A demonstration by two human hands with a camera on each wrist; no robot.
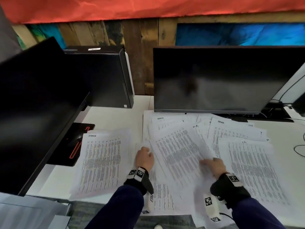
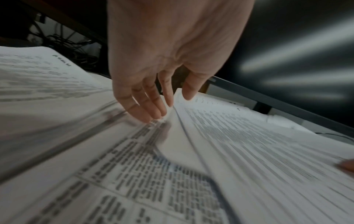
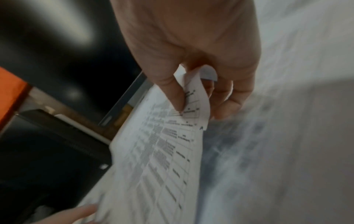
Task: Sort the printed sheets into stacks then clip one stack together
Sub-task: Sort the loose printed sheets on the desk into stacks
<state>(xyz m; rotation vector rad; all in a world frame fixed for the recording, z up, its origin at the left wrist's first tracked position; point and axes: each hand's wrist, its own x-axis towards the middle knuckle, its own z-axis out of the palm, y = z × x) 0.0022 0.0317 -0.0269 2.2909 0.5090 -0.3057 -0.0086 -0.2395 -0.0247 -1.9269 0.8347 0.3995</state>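
Note:
Printed sheets cover the white desk (image 1: 113, 118). One stack (image 1: 100, 162) lies at the left and another stack (image 1: 254, 171) at the right, with loose sheets (image 1: 231, 129) fanned behind. Both hands hold one sheet (image 1: 179, 152) tilted above the middle pile. My left hand (image 1: 145, 158) pinches its left edge between thumb and fingers (image 2: 153, 112), the sheet (image 2: 249, 144) running off to the right. My right hand (image 1: 212, 166) pinches its near right corner, thumb on top; the sheet (image 3: 159, 151) curls over the fingers (image 3: 224, 109). No clip is in view.
A dark monitor (image 1: 222, 80) stands right behind the papers, another monitor (image 1: 33, 104) juts in at the left, and a black computer tower (image 1: 107, 76) sits between them. A black base with red lines (image 1: 76, 144) touches the left stack. Cables (image 1: 300, 149) lie far right.

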